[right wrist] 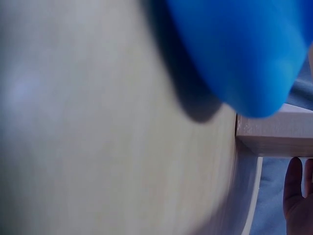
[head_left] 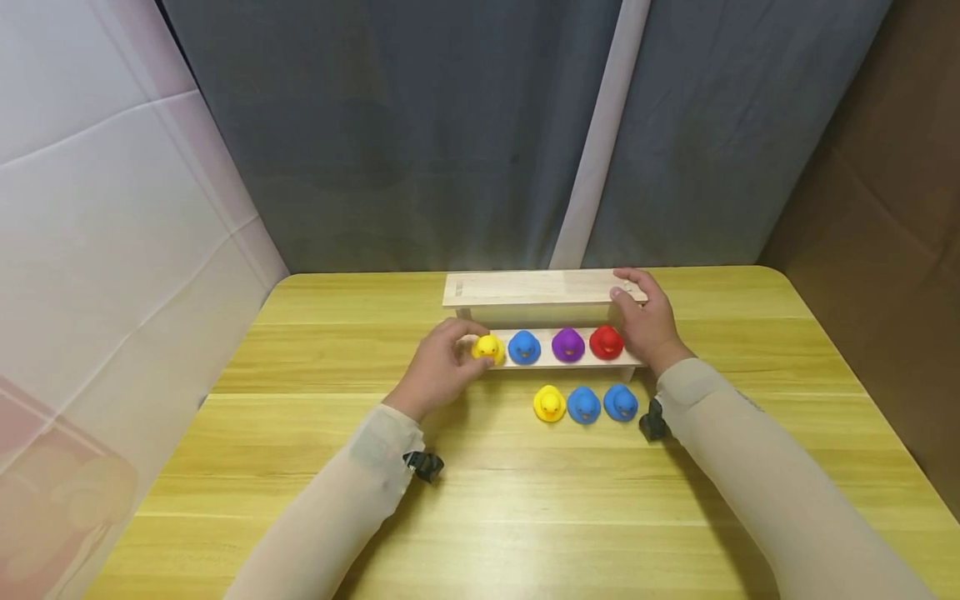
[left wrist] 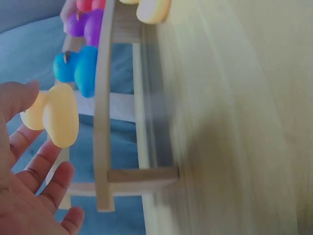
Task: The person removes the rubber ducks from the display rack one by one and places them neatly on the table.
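My left hand [head_left: 437, 368] pinches a yellow toy duck [head_left: 489, 347] between thumb and forefinger at the left end of a two-step wooden stand's lower shelf [head_left: 546, 340]. Its other fingers spread loosely below the duck in the left wrist view. Along that shelf sit a blue duck [head_left: 524, 347], a purple duck [head_left: 567, 345] and a red duck [head_left: 606, 342]. The right hand [head_left: 651, 325] rests at the right end of the upper shelf [head_left: 532, 287], thumb and forefinger apart over the board. Some of its fingers [right wrist: 293, 183] extend straight in the right wrist view.
In front of the stand, a yellow duck [head_left: 550, 404] and two blue ducks, one [head_left: 583, 406] beside the other [head_left: 621, 403], stand in a row on the wooden table [head_left: 480, 517]. Grey curtain [head_left: 420, 133] hangs behind; a white panel [head_left: 112, 208] and brown panel [head_left: 892, 233] flank the sides.
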Tool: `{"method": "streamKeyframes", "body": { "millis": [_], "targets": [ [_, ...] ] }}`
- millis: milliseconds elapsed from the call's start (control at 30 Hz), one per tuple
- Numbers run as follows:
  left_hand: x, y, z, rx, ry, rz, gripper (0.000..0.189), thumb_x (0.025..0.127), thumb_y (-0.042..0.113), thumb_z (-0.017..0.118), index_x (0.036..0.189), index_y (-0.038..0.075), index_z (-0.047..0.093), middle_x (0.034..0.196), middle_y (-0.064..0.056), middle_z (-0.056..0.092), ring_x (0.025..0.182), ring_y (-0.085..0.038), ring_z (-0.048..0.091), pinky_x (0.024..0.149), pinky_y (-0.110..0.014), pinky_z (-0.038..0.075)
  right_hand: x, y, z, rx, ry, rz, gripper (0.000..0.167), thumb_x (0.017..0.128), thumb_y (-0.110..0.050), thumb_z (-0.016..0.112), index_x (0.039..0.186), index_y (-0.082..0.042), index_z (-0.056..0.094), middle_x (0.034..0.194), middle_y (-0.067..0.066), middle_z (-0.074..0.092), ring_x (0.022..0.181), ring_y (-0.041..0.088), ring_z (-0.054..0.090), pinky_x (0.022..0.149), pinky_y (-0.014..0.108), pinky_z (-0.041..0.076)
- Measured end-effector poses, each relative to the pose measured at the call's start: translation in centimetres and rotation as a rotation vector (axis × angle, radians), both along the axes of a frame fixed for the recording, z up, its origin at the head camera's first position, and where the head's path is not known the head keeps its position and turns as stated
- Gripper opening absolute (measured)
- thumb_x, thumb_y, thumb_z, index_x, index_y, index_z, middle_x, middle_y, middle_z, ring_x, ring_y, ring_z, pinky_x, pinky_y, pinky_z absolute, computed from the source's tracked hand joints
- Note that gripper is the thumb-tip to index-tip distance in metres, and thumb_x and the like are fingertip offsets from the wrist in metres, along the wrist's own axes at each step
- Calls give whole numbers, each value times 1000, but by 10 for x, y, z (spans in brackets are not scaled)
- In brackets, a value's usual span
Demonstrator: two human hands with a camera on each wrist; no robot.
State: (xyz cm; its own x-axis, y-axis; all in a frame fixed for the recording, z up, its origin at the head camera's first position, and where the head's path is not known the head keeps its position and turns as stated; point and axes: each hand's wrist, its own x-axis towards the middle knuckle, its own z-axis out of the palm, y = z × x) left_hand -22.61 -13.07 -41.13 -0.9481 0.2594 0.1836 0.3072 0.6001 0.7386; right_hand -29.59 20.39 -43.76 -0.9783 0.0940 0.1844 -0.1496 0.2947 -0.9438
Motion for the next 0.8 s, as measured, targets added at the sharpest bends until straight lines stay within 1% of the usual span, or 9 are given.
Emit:
{"method": "streamKeyframes", "body": {
  "millis": [100, 167, 267, 367, 467, 533, 633, 700, 800],
  "targets": [
    [5, 3, 2, 23, 0, -13, 33, 92, 18, 82, 122, 11, 70, 129, -5, 66, 129, -31, 59, 112, -51, 47, 1, -1, 0, -1, 11, 1, 42, 107, -29, 57, 147, -16, 57, 155, 9, 50, 129, 26, 48, 115, 42, 37],
    [10, 5, 3, 36, -7, -25, 32, 92, 17, 83, 121, 11, 69, 126, -5, 66, 126, -31, 60, 111, -51, 48, 1, 0, 0, -5, 10, 6, 42, 107, -29, 57, 147, -16, 57, 156, 8, 49, 133, 28, 47, 118, 48, 35],
    [16, 7, 4, 51, -18, -40, 32, 91, 17, 83, 120, 12, 69, 124, -4, 66, 124, -32, 61, 113, -52, 46, 0, 0, 0, -10, 6, 10, 43, 107, -28, 57, 148, -17, 56, 157, 8, 48, 135, 29, 46, 120, 50, 34],
    [22, 10, 5, 63, -21, -56, 32, 91, 17, 83, 120, 12, 69, 126, -4, 66, 127, -34, 60, 115, -54, 44, 2, 0, 2, -15, -3, 12, 43, 107, -27, 56, 149, -16, 55, 158, 9, 48, 137, 29, 45, 122, 50, 32],
    [28, 13, 4, 88, -10, -79, 30, 91, 16, 83, 118, 12, 69, 125, -4, 67, 129, -36, 60, 116, -55, 44, 7, -3, 10, -27, -9, 21, 44, 107, -23, 56, 149, -12, 55, 159, 13, 47, 142, 32, 42, 124, 52, 28],
    [31, 15, 2, 102, 1, -97, 29, 91, 14, 83, 117, 12, 69, 124, -3, 68, 128, -33, 61, 116, -54, 44, 12, -5, 18, -33, -15, 28, 44, 107, -20, 55, 149, -9, 54, 158, 16, 46, 144, 34, 40, 125, 53, 26],
    [35, 19, -2, 104, 12, -126, 30, 90, 13, 83, 117, 12, 70, 123, -2, 68, 125, -27, 61, 116, -50, 45, 17, -7, 25, -32, -21, 33, 45, 107, -20, 54, 149, -6, 53, 158, 20, 45, 141, 37, 41, 125, 54, 28],
    [38, 21, -4, 104, 7, -142, 31, 90, 13, 83, 118, 11, 70, 123, -1, 68, 124, -24, 61, 115, -48, 46, 15, -7, 23, -31, -27, 29, 45, 107, -21, 54, 149, -8, 53, 158, 19, 45, 140, 36, 42, 124, 53, 29],
    [41, 24, -8, 102, -8, -162, 32, 90, 13, 82, 119, 10, 70, 122, -1, 68, 123, -23, 61, 115, -47, 46, 9, -3, 13, -28, -24, 20, 44, 107, -23, 55, 150, -11, 54, 159, 14, 46, 141, 32, 42, 124, 51, 29]
  ]
}}
